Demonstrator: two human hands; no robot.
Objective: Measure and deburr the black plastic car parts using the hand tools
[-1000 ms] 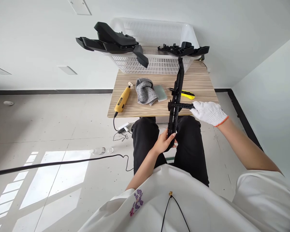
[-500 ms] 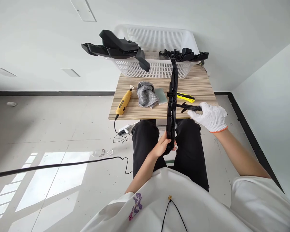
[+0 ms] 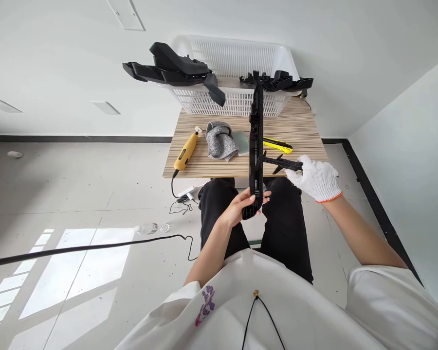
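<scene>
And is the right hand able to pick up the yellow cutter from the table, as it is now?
Probably not without letting go first: the gloved right hand holds a black caliper-like tool. Otherwise the way looks free, as the yellow cutter lies close by with its right end uncovered.

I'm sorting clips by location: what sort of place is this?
Probably an indoor workspace: a yellow power tool and utility knife lie on a table, before a white basket with black parts across its rim.
</scene>
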